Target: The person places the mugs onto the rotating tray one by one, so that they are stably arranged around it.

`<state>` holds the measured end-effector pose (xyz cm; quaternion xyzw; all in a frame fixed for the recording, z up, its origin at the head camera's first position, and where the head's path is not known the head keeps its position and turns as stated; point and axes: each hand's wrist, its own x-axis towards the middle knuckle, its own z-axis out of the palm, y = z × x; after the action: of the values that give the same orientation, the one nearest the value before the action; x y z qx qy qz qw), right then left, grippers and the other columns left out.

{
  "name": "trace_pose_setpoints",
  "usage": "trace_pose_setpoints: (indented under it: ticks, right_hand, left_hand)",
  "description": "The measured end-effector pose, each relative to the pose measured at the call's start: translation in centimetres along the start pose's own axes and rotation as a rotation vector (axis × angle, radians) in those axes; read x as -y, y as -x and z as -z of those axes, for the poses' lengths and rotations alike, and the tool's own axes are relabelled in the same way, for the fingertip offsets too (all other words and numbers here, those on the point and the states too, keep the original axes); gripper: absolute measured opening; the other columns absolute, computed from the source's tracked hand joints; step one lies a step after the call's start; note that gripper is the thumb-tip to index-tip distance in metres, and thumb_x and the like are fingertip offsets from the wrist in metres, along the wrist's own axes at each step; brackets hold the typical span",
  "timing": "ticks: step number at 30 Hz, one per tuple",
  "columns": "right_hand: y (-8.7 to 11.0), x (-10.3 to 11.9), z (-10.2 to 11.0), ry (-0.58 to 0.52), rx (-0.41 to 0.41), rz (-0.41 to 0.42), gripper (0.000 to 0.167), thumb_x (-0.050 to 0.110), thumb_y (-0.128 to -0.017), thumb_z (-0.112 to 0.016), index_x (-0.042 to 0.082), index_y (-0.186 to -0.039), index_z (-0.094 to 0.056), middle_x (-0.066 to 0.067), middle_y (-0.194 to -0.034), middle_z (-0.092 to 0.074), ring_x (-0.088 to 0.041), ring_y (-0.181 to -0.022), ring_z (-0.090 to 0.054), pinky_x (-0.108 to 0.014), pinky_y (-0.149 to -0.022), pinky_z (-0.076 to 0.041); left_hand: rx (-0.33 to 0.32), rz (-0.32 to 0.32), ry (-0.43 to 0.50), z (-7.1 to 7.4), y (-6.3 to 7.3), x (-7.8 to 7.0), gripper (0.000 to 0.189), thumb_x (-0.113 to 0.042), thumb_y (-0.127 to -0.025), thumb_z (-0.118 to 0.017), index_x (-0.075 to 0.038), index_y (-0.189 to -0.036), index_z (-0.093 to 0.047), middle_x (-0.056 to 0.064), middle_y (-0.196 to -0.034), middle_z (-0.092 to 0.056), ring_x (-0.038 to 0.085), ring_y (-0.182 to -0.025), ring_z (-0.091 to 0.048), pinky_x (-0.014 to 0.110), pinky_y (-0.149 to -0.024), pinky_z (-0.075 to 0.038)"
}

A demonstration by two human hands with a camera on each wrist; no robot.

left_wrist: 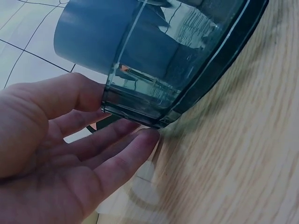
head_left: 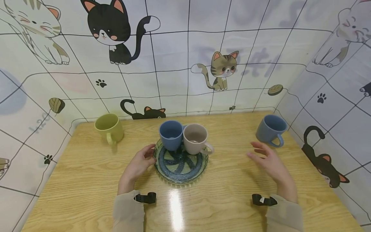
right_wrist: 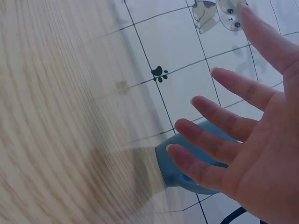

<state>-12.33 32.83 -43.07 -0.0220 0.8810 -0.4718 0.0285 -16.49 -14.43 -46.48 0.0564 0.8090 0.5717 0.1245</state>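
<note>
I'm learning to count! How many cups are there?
4: a blue cup and a pale cup on the glass dish, a green cup far left, another blue cup far right.

Two blue mugs (head_left: 171, 138) (head_left: 265, 130), one beige mug (head_left: 193, 141), one yellow-green mug (head_left: 111, 129), one dish (head_left: 181, 177), two hands (head_left: 139, 166) (head_left: 271, 164), two wristbands (head_left: 146, 198) (head_left: 263, 200).

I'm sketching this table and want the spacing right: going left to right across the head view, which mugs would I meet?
Yellow-green mug, first blue mug standing on the plate, pale pinkish mug, second blue mug.
</note>
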Motion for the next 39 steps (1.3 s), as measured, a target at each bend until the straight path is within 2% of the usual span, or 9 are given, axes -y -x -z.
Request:
trace_pose_setpoints:
  ticks: [4, 7, 10, 13, 16, 19, 23, 30, 39]
  right_hand:
    - [0.3, -0.2, 0.4, 0.012, -0.032, -0.031, 0.065, 0.037, -0.097, -0.061, 0.005, -0.148, -0.037, -0.02, -0.15, -0.033, -0.045, -0.133, -0.033, -0.058, -0.094, -0.042]
    - [0.5, -0.6, 0.8, 0.015, -0.069, -0.028, 0.064, 0.036, -0.098, -0.061, 0.002, -0.147, -0.037, -0.021, -0.148, -0.036, -0.044, -0.13, -0.036, -0.041, -0.09, -0.048]
    - [0.6, -0.9, 1.1, 0.018, -0.117, -0.023, 0.062, 0.032, -0.099, -0.06, -0.001, -0.146, -0.038, -0.023, -0.145, -0.038, -0.042, -0.126, -0.039, -0.02, -0.08, -0.048]
    - [0.8, -1.2, 1.5, 0.028, -0.162, -0.029, 0.06, 0.031, -0.099, -0.06, -0.001, -0.145, -0.04, -0.022, -0.142, -0.041, -0.039, -0.123, -0.042, -0.011, -0.074, -0.045]
    - [1.0, -1.4, 1.9, 0.047, -0.193, -0.042, 0.059, 0.033, -0.098, -0.061, 0.001, -0.144, -0.042, -0.016, -0.14, -0.045, -0.028, -0.12, -0.046, -0.01, -0.074, -0.044]
    - [1.1, -1.6, 2.1, 0.05, -0.212, -0.04, 0.059, 0.033, -0.097, -0.062, 0.0, -0.142, -0.044, -0.011, -0.136, -0.048, -0.008, -0.112, -0.049, -0.01, -0.074, -0.045]
    - [1.2, -1.7, 2.3, 0.052, -0.226, -0.039, 0.058, 0.034, -0.097, -0.062, -0.002, -0.14, -0.046, -0.015, -0.134, -0.05, 0.009, -0.101, -0.047, -0.011, -0.072, -0.046]
    - [1.5, -2.2, 2.8, 0.061, -0.229, -0.071, 0.06, 0.038, -0.097, -0.061, -0.001, -0.14, -0.045, -0.024, -0.139, -0.046, 0.008, -0.101, -0.045, -0.012, -0.071, -0.046]
    - [1.6, -2.5, 3.6, 0.009, -0.283, -0.112, 0.055, 0.039, -0.095, -0.063, 0.004, -0.136, -0.049, -0.012, -0.134, -0.046, 0.006, -0.101, -0.045, -0.012, -0.072, -0.045]
  left_hand:
    - [0.02, -0.021, 0.028, 0.0, 0.0, 0.1, 0.061, 0.007, -0.092, -0.052, 0.002, -0.15, -0.031, 0.028, -0.144, -0.041, 0.042, -0.133, -0.04, 0.051, -0.104, -0.04]
    - [0.029, -0.026, 0.045, 0.0, 0.1, 0.1, 0.061, 0.007, -0.093, -0.052, 0.003, -0.15, -0.031, 0.028, -0.145, -0.039, 0.042, -0.133, -0.039, 0.05, -0.104, -0.04]
    - [0.024, -0.021, 0.041, 0.1, 0.1, 0.1, 0.06, 0.006, -0.093, -0.054, 0.003, -0.149, -0.032, 0.028, -0.144, -0.041, 0.042, -0.132, -0.04, 0.05, -0.104, -0.04]
    - [0.021, -0.015, 0.033, 0.2, 0.1, 0.0, 0.059, 0.004, -0.093, -0.056, 0.003, -0.148, -0.034, 0.027, -0.141, -0.044, 0.041, -0.131, -0.042, 0.051, -0.104, -0.04]
    - [0.013, -0.014, 0.029, 0.2, 0.1, -0.1, 0.057, 0.003, -0.093, -0.058, 0.004, -0.146, -0.036, 0.027, -0.137, -0.048, 0.041, -0.128, -0.045, 0.051, -0.103, -0.041]
    - [-0.002, -0.015, 0.023, 0.2, 0.2, -0.1, 0.054, 0.002, -0.094, -0.059, 0.005, -0.144, -0.039, 0.027, -0.132, -0.052, 0.04, -0.123, -0.049, 0.05, -0.1, -0.043]
    - [-0.033, -0.003, 0.015, 0.2, 0.3, -0.1, 0.048, 0.0, -0.095, -0.06, 0.005, -0.14, -0.044, 0.026, -0.129, -0.055, 0.038, -0.12, -0.053, 0.048, -0.099, -0.045]
    - [-0.077, 0.016, -0.028, 0.4, 0.4, -0.2, 0.036, -0.004, -0.095, -0.062, 0.005, -0.129, -0.052, 0.022, -0.122, -0.06, 0.034, -0.112, -0.058, 0.045, -0.092, -0.049]
    - [-0.116, 0.044, -0.067, 0.4, 0.5, -0.3, 0.023, -0.008, -0.095, -0.063, 0.003, -0.115, -0.059, 0.016, -0.111, -0.062, 0.027, -0.102, -0.059, 0.037, -0.084, -0.05]
